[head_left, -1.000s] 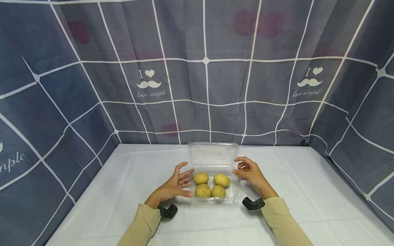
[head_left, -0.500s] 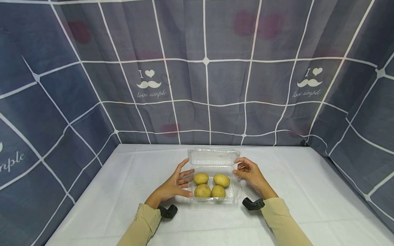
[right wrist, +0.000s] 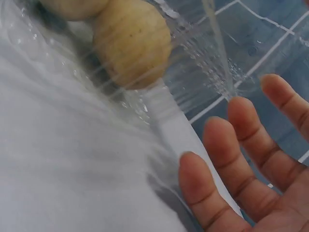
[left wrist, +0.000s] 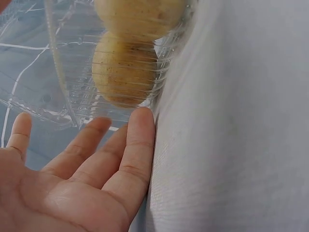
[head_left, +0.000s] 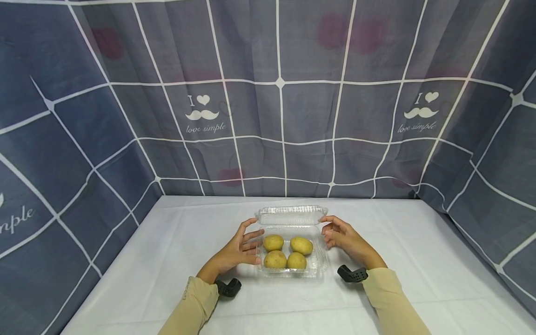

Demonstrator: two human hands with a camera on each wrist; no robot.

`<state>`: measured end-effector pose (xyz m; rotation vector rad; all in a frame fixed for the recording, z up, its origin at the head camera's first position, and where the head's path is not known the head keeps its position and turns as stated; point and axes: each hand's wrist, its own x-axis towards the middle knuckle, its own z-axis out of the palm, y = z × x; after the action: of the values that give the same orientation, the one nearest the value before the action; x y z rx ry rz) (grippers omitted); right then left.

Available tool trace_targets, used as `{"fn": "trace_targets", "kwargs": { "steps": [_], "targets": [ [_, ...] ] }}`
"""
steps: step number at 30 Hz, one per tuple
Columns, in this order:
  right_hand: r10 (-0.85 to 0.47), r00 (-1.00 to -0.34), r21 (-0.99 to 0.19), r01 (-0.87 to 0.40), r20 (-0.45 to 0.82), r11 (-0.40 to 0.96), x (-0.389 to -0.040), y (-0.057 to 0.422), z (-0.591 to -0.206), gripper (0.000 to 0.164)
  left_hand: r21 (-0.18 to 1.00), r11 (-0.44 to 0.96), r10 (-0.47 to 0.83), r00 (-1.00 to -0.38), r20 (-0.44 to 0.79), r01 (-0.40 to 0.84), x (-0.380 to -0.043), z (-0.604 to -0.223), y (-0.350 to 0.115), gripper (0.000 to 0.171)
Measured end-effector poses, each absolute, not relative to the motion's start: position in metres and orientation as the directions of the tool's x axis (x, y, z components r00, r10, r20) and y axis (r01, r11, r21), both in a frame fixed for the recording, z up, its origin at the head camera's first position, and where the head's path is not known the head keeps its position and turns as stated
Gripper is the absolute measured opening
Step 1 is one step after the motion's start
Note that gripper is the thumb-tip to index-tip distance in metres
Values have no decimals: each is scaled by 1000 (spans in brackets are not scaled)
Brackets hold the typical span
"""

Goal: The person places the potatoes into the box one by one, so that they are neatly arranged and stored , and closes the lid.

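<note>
A clear plastic clamshell box (head_left: 317, 266) stands on the white cloth, holding several yellow potatoes (head_left: 275, 259). Its hinged lid (head_left: 291, 215) is raised at the far side, leaning forward. My left hand (head_left: 232, 256) lies along the box's left side with spread, fairly straight fingers; in the left wrist view the fingertips (left wrist: 140, 121) come right up to the ribbed wall. At the right side, my right hand (head_left: 349, 242) reaches its index finger to the lid's right corner. Its other fingers (right wrist: 219, 140) bend loosely, apart from the box wall in the right wrist view.
The white cloth (head_left: 167, 270) covers the table. Dark checked curtains (head_left: 255, 111) with white lines hang behind it and on both sides. A black wrist camera mount (head_left: 228, 287) sits on the left wrist, another mount (head_left: 352, 273) on the right.
The lid has tipped forward and its top edge is lower. My right hand has shifted slightly right, its thumb coming away from the box's rim. The left hand stays almost in place.
</note>
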<state>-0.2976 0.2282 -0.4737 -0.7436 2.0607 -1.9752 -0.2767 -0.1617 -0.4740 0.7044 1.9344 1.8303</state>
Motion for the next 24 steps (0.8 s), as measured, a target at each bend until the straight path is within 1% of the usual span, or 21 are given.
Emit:
{"fn": "trace_targets", "kwargs": {
  "steps": [3, 6, 9, 11, 12, 18, 24],
  "targets": [
    [-524, -828, -975, -219, 202, -30, -297, 231, -469, 29, 995, 19, 593, -802, 67, 97, -276, -473, -161, 95],
    [-558, -809, -979, -199, 185, -36, -296, 233, -465, 32, 994, 18, 594, -801, 78, 110, -276, -472, -159, 79],
    [-572, -804, -984, -176, 163, -32, -295, 236, -461, 33, 993, 2, 603, -792, 91, 116, -276, -473, -159, 68],
    [-567, -811, -985, -171, 144, -6, -293, 236, -459, 34, 994, -20, 608, -788, 96, 105, -276, -473, -159, 65],
    [-564, -814, -985, -171, 136, 8, -293, 236, -458, 37, 995, -21, 606, -790, 90, 97, -276, -474, -159, 64],
    [-570, -816, -981, -173, 93, 87, -290, 234, -450, 55, 999, 1, 576, -816, 43, 53, -275, -472, -157, 70],
    [-578, -815, -964, -180, 35, 194, -288, 231, -444, 61, 999, 14, 560, -828, 20, 34, -274, -470, -152, 65]
  ]
}}
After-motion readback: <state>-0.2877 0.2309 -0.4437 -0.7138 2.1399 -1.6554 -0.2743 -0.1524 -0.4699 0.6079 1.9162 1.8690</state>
